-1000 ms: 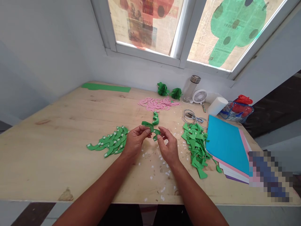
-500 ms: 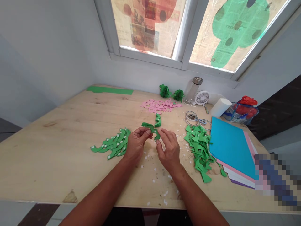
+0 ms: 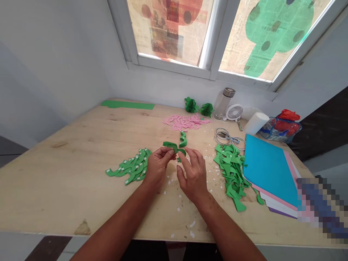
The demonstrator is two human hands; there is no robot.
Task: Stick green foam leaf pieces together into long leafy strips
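Note:
My left hand pinches a curved green paper piece between thumb and fingers. On the right side of that piece, my right hand has its fingers apart, the fingertips at the paper's edge. Just beyond the hands lies a small stack of curved green pieces. Beside my left hand is a pile of curved green pieces with small white squares on them. To the right of my right hand sits a heap of green paper scraps.
Pink cutouts and two green paper shapes lie at the back. Scissors, a bottle, a fan, a white roll and blue sheets are on the right. White bits litter the table.
My right thumb has come off the green piece and moved slightly left and down, while the index finger has shifted left over the paper. My left hand keeps its pinch.

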